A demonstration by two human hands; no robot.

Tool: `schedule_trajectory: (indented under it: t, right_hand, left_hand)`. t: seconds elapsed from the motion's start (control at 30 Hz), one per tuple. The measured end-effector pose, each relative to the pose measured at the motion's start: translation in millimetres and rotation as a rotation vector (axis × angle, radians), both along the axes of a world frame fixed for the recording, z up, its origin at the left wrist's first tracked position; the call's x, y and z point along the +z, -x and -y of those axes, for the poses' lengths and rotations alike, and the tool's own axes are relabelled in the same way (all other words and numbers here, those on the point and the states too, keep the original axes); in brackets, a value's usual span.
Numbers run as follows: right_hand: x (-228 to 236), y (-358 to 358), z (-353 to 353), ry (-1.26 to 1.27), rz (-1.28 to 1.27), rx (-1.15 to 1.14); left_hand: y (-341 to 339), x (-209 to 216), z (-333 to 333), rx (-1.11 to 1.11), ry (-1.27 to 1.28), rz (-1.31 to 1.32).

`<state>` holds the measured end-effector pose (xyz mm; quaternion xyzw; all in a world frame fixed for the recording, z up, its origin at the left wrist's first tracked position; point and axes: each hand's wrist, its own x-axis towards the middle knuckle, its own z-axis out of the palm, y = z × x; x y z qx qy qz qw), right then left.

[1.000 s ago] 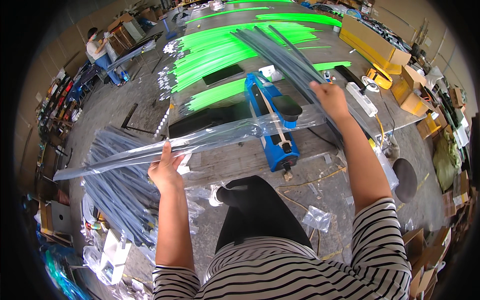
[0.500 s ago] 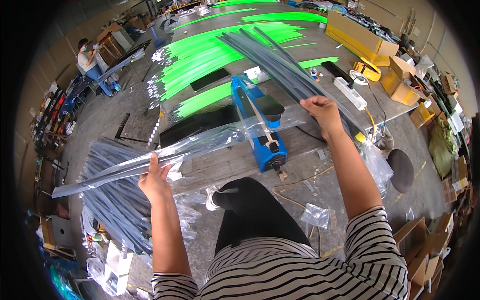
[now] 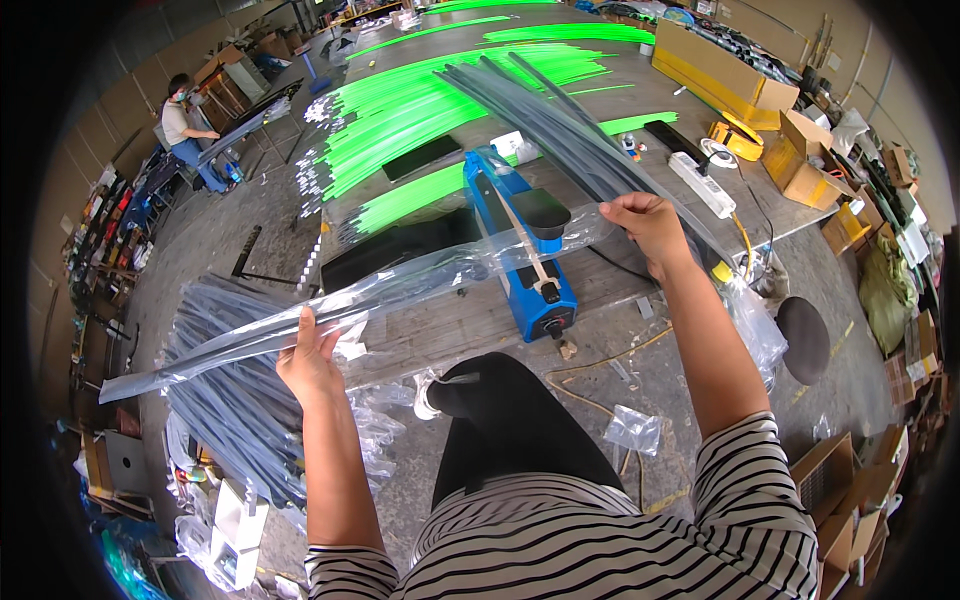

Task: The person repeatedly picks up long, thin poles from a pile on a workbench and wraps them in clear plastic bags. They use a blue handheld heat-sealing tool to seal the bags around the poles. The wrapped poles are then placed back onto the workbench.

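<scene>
A long clear plastic sleeve (image 3: 410, 277) with dark thin rods in its left part stretches between my hands. My left hand (image 3: 308, 372) is closed around it near the rods. At the other end, my right hand (image 3: 650, 238) pinches the flattened film between thumb and fingers. Between the hands the film passes across a blue heat sealer (image 3: 553, 318), under its raised black-topped arm; whether it touches the sealing strip I cannot tell. Beyond the right hand, a bundle of bagged dark rods (image 3: 550, 125) lies on the table. Below the left hand is a big pile of similar bagged rods (image 3: 235, 385).
Bright green rods (image 3: 420, 110) cover much of the table (image 3: 420, 345). A white power strip (image 3: 702, 186), a yellow tool (image 3: 735, 142) and cardboard boxes (image 3: 715, 75) stand at the right. A round dark stool (image 3: 803, 340) is near the right. Another person (image 3: 185, 130) works at far left.
My hands and the sleeve have barely shifted. The other person at far left has turned and now reaches an arm over the bench there.
</scene>
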<state>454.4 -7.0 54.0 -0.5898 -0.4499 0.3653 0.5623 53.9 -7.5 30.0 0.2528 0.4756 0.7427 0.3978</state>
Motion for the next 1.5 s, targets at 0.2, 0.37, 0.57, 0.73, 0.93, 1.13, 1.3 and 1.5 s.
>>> schedule_trajectory:
  t: [0.2,0.37,0.57,0.73,0.93,1.13,1.3,1.5]
  right_hand:
    - [7,4,-3,-0.058,-0.124,0.000]
    - [-1,2,-3,-0.189,-0.083,-0.007]
    - [7,2,4,0.036,0.057,0.023]
    - [16,8,9,-0.020,-0.238,0.183]
    - [-1,10,3,-0.016,-0.041,0.195]
    - [3,25,6,-0.060,0.151,0.059]
    - [-13,19,0,-0.106,0.112,0.002]
    - [-18,15,-7,-0.022,0.044,-0.041]
  left_hand:
    - [2,1,1,0.000,0.013,0.013]
    - [1,2,1,0.018,0.015,0.009]
    - [6,0,-2,0.034,0.032,0.023]
    - [7,-2,-3,0.039,0.037,0.035]
    - [6,0,-4,0.018,0.040,0.050]
    - [5,0,-1,0.019,0.024,0.040]
    - [2,-7,-3,0.006,0.039,0.045]
    - [-9,-4,-3,0.016,0.030,0.012]
